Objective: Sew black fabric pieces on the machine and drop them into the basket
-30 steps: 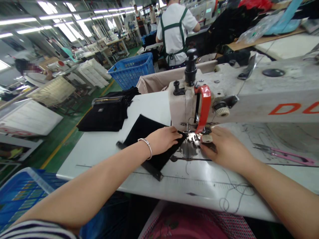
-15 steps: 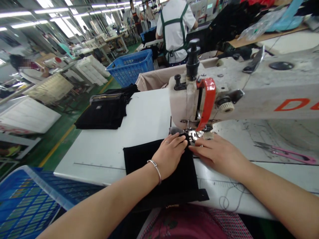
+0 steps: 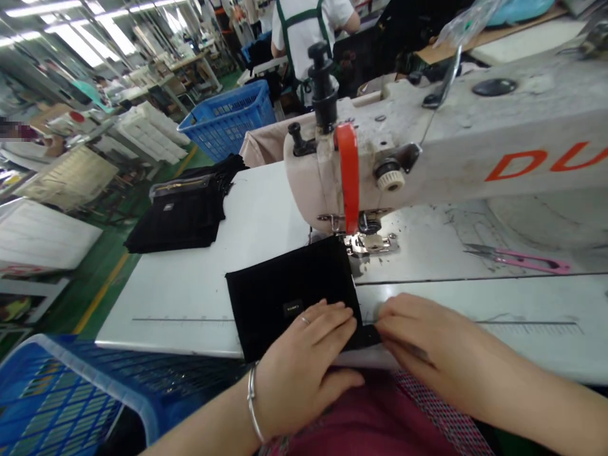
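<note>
The black fabric piece (image 3: 289, 294) lies flat at the table's (image 3: 199, 285) near edge, just in front of the sewing machine (image 3: 427, 145). The left hand (image 3: 304, 367) rests on it, fingers spread flat. The right hand (image 3: 422, 348) pinches its right corner. Pink scissors (image 3: 517, 258) lie well apart.

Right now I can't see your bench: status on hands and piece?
Left hand flat on black fabric piece. Right hand pinching its near right corner. Piece clear of presser foot. Pink thread snips off right.
</note>
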Tool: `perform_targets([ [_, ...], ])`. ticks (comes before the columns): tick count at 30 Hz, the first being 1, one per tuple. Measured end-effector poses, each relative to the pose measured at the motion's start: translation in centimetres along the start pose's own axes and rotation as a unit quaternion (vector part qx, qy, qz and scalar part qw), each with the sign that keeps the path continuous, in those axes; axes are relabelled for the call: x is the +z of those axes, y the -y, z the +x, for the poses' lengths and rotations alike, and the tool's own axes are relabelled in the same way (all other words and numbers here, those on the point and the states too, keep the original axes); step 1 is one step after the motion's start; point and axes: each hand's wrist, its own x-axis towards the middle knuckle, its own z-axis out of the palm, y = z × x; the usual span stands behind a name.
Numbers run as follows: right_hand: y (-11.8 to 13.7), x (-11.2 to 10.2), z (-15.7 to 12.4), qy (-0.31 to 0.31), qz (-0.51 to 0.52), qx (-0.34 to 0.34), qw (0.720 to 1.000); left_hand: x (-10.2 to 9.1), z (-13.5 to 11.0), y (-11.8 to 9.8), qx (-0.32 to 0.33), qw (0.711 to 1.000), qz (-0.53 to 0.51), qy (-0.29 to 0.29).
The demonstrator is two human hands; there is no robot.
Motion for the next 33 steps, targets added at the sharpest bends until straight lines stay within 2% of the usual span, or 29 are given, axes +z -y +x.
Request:
perform_targets([
  [4,1.4,2.1,-2.0,-0.072,0.059,0.048,0.995,2.8,-1.5,-1.3,-0.021,0.997,0.002,-0.072],
  [8,0.9,2.4,-2.0,-0.077,0.044,0.043,0.995,3.9,-1.2,-1.0,-0.016,0.996,0.037,-0.081],
  [10,0.4,2.1,-1.6,-0.087,0.009,0.026,0.996,3.9,-1.0,-0.9,-0.014,0.996,0.058,-0.071],
  [13,-0.4,2.1,-0.5,-0.11,-0.073,-0.052,0.99,3.7,-0.9,-0.8,-0.007,0.995,0.074,-0.067],
  [16,-1.3,2.6,0.5,-0.094,-0.13,-0.114,0.981,3.5,-0.5,-0.5,-0.006,0.995,0.068,-0.073],
  [20,-2.3,2.6,1.5,-0.08,-0.144,-0.123,0.979,3.1,0.5,0.5,-0.003,0.995,0.058,-0.085],
  [33,-3.8,-0.1,5.4,-0.071,-0.167,-0.135,0.974,1.6,4.2,5.6,0.057,0.993,0.041,-0.09],
])
